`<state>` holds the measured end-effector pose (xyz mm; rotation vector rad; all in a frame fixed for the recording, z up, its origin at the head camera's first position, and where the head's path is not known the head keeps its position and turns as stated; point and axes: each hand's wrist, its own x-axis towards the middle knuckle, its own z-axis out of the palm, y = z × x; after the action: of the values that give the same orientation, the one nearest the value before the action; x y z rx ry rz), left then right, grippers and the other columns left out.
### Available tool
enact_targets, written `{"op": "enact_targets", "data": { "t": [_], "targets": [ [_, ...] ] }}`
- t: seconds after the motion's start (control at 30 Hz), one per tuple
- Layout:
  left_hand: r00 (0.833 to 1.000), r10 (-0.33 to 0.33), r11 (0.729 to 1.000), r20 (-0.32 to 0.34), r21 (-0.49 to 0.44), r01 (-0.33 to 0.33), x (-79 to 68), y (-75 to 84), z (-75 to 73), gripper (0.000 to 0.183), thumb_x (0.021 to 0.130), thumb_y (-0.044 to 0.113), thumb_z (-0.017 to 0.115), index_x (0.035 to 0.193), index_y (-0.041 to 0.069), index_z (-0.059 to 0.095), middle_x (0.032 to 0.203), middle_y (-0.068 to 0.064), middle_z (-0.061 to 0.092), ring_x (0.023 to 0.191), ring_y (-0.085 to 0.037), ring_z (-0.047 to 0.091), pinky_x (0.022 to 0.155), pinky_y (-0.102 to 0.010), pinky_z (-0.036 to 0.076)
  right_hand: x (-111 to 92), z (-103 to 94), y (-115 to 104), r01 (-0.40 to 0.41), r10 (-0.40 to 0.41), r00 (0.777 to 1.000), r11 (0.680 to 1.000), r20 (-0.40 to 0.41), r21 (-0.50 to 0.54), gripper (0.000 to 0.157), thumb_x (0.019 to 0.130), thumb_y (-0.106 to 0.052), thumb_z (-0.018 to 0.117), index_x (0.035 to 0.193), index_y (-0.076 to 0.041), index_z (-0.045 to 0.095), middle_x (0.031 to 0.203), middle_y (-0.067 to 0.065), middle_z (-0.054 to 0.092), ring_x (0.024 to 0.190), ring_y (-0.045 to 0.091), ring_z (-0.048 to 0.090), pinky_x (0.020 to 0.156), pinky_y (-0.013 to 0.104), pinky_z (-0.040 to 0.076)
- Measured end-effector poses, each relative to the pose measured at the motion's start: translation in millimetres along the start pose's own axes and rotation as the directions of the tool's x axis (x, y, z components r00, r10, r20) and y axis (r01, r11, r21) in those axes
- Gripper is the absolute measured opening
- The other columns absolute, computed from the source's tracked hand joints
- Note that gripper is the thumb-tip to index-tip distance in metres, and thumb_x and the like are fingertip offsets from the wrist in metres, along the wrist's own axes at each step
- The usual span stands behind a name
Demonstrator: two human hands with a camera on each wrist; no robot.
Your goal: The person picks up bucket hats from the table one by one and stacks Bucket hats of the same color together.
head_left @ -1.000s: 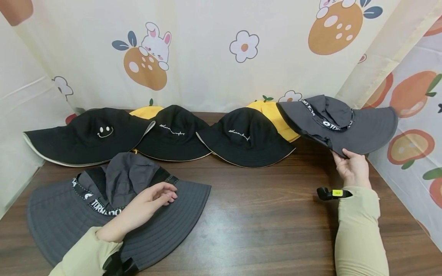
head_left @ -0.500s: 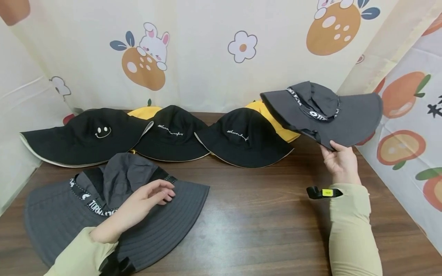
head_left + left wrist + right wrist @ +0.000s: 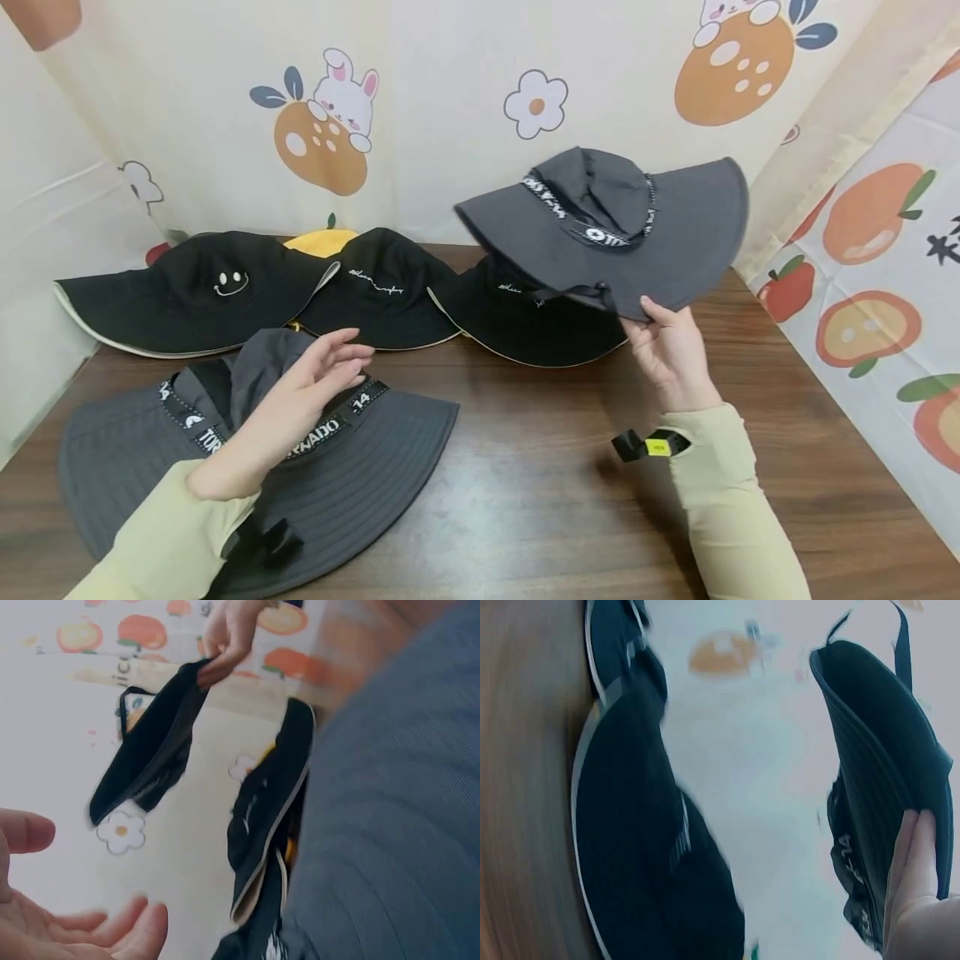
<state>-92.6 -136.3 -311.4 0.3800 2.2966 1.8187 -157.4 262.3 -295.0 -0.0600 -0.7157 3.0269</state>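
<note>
In head view, we see right hand (image 3: 671, 354) pinching grey hat (image 3: 607, 208) in air, two o'clock; left hand (image 3: 311, 392) loose above second grey hat (image 3: 352, 475), eight o'clock.

Left hand (image 3: 309, 387) loosely curved, right hand (image 3: 673, 357) raised in a thumb-and-finger pinch

Pale green sleeves (image 3: 738, 508) bear black wristbands (image 3: 632, 446), one yellow-labelled.

A brown wood-grain desk (image 3: 517, 508). Behind it, a cream curtain (image 3: 442, 158) — printed with rabbits (image 3: 345, 93) and flowers (image 3: 555, 92). At right, white fruit-patterned cloth (image 3: 847, 267).
</note>
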Motion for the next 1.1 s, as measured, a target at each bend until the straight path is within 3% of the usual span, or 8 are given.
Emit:
{"op": "enact_targets", "data": {
  "t": [0.17, 0.23, 0.3, 0.47, 0.53, 0.67, 0.87, 1.1],
  "targets": [
    [0.997, -0.036, 0.976, 0.07, -0.211, 0.05, 6.5, 8.9, 8.7, 0.066, 0.103, 0.026, 0.039, 0.15, 0.0, -0.001, 0.151, -0.026, 0.021, 0.138, -0.037, 0.028, 0.093, -0.008, 0.039, -14, 23.0, 36, -0.019, 0.022, 0.999, 0.991, 0.025, -0.134, 0.041, 0.097, 0.01, 0.032, 0.126, -0.018, 0.038, 0.109, 0.008, 0.059, 0.093, 0.021, 0.067, 0.075, 0.036, 0.057],
    [0.995, -0.001, 0.948, 0.096, -0.317, 0.031, 8.0, 9.2, 11.1, 0.069, 0.103, 0.03, 0.037, 0.15, 0.002, -0.005, 0.153, -0.025, 0.016, 0.14, -0.036, 0.024, 0.095, -0.012, 0.041, -21, 30.1, 50, -0.023, 0.03, 0.999, 0.977, 0.026, -0.211, 0.037, 0.098, 0.008, 0.031, 0.124, -0.018, 0.039, 0.106, 0.007, 0.06, 0.089, 0.019, 0.068, 0.073, 0.034, 0.057],
    [0.993, 0.059, 0.898, 0.103, -0.441, -0.008, 10.1, 7.1, 12.8, 0.068, 0.102, 0.032, 0.037, 0.15, 0.003, -0.002, 0.153, -0.024, 0.018, 0.138, -0.032, 0.03, 0.097, -0.019, 0.043, -28, 35.9, 64, -0.03, 0.035, 0.999, 0.958, 0.013, -0.285, 0.035, 0.098, 0.006, 0.03, 0.122, -0.018, 0.04, 0.102, 0.005, 0.061, 0.085, 0.017, 0.068, 0.072, 0.031, 0.057],
    [0.982, 0.178, 0.744, 0.056, -0.661, -0.097, 11.6, 4.1, 14.5, 0.045, 0.102, 0.029, 0.038, 0.143, 0.014, 0.025, 0.136, -0.006, 0.05, 0.121, -0.015, 0.053, 0.097, -0.034, 0.047, -42, 45.6, 97, -0.061, 0.063, 0.998, 0.9, -0.01, -0.431, 0.033, 0.099, 0.004, 0.03, 0.12, -0.019, 0.04, 0.1, 0.001, 0.061, 0.081, 0.012, 0.068, 0.07, 0.027, 0.057],
    [0.985, 0.171, 0.706, 0.034, -0.702, -0.099, 10.3, 4.5, 15.2, 0.035, 0.102, 0.027, 0.038, 0.136, 0.018, 0.035, 0.125, 0.003, 0.059, 0.114, -0.012, 0.058, 0.096, -0.037, 0.047, -45, 47.8, 107, -0.073, 0.077, 0.997, 0.884, -0.01, -0.462, 0.034, 0.1, 0.004, 0.031, 0.122, -0.02, 0.04, 0.102, 0.0, 0.06, 0.083, 0.011, 0.068, 0.071, 0.027, 0.057],
    [0.997, 0.075, 0.667, -0.006, -0.743, -0.055, 6.9, 6.0, 16.2, 0.023, 0.101, 0.026, 0.043, 0.123, 0.022, 0.047, 0.109, 0.008, 0.067, 0.102, -0.009, 0.064, 0.094, -0.034, 0.049, -49, 51.1, 123, -0.074, 0.089, 0.996, 0.869, 0.008, -0.49, 0.037, 0.099, 0.004, 0.032, 0.126, -0.021, 0.038, 0.106, -0.001, 0.058, 0.087, 0.01, 0.067, 0.073, 0.027, 0.056],
    [0.999, -0.019, 0.69, -0.029, -0.724, -0.008, 7.0, 9.0, 19.4, 0.028, 0.1, 0.024, 0.046, 0.127, 0.019, 0.041, 0.113, 0.009, 0.065, 0.105, -0.006, 0.062, 0.087, -0.032, 0.052, -52, 50.6, 133, -0.055, 0.09, 0.995, 0.852, 0.042, -0.52, 0.04, 0.099, 0.005, 0.032, 0.131, -0.018, 0.035, 0.108, 0.0, 0.058, 0.088, 0.011, 0.067, 0.074, 0.029, 0.056],
    [0.988, -0.082, 0.824, -0.132, -0.566, -0.007, 8.1, 5.0, 22.6, 0.031, 0.1, 0.017, 0.046, 0.129, 0.011, 0.037, 0.109, 0.013, 0.062, 0.1, -0.004, 0.064, 0.084, -0.028, 0.053, -51, 46.7, 135, -0.081, 0.125, 0.991, 0.826, 0.041, -0.557, 0.039, 0.098, 0.005, 0.033, 0.13, -0.017, 0.035, 0.105, -0.001, 0.061, 0.087, 0.012, 0.068, 0.074, 0.03, 0.056]
  ]
}}
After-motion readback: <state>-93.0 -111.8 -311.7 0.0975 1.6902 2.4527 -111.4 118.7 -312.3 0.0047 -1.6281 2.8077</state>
